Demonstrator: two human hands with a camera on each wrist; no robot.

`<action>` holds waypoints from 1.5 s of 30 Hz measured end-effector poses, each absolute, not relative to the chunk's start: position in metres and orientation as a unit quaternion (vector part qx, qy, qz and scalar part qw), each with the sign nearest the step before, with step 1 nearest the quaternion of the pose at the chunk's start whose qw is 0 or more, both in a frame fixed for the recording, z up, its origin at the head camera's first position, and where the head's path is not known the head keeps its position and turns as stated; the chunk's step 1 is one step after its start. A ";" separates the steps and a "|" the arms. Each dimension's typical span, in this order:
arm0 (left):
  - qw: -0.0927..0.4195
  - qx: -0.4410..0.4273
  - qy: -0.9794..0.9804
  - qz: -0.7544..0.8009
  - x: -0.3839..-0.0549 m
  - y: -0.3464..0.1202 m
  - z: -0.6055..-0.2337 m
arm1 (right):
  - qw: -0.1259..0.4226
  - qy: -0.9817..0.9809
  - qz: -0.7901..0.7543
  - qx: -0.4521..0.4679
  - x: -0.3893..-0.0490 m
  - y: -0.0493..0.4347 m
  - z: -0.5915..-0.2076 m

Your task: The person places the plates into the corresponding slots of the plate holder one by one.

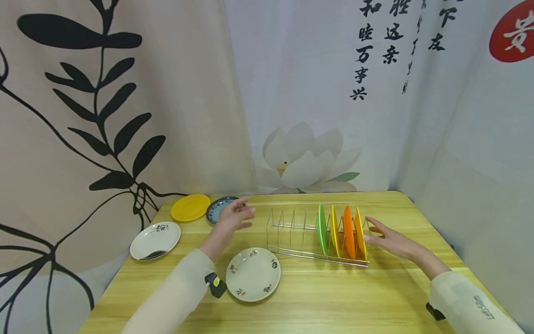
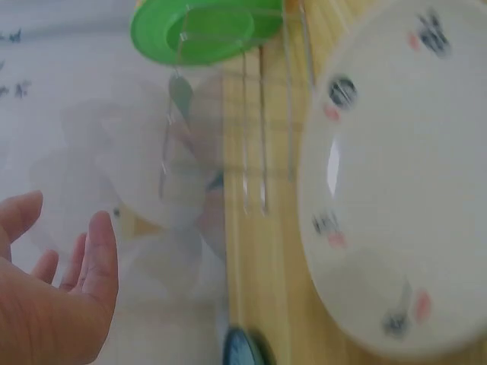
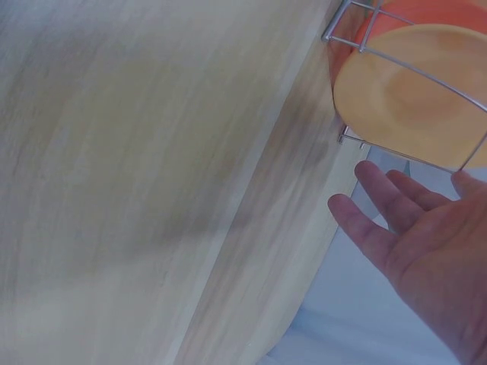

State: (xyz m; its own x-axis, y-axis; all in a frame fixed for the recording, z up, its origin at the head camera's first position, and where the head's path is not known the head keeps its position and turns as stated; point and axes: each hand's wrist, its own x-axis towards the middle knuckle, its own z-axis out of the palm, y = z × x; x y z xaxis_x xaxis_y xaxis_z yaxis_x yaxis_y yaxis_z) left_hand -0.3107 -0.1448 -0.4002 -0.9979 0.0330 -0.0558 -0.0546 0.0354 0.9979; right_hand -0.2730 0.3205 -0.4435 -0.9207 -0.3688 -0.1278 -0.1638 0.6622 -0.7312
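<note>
My left hand (image 1: 234, 218) hovers over the table with relaxed fingers and nothing in them. It partly covers a blue patterned plate (image 1: 217, 209) behind it in the head view. Nearer to me lies a white plate with small printed motifs (image 1: 253, 274). The right hand (image 1: 390, 239) has its fingers spread at the right end of a wire dish rack (image 1: 292, 253), fingertips close to the end wire. Upright in the rack stand a green plate (image 1: 322, 229), a yellow plate (image 1: 335, 231), an orange plate (image 1: 348, 232) and another yellow plate (image 1: 360, 233) at the right end.
At the back left a yellow plate (image 1: 190, 207) lies flat on the wooden table (image 1: 317, 301). In front of it is a white plate with a dark floral print (image 1: 155, 240). Printed curtains (image 1: 200, 93) hang behind the table and along its sides.
</note>
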 end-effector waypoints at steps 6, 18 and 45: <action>0.037 -0.016 0.743 0.668 -0.307 -0.187 -0.415 | 0.133 0.903 -0.381 -0.147 -0.275 0.321 -0.445; 0.082 -0.015 0.761 0.644 -0.286 -0.250 -0.451 | 0.131 0.905 -0.377 -0.149 -0.275 0.319 -0.446; 0.176 0.017 0.743 0.645 -0.257 -0.255 -0.501 | 0.131 0.904 -0.378 -0.150 -0.275 0.321 -0.445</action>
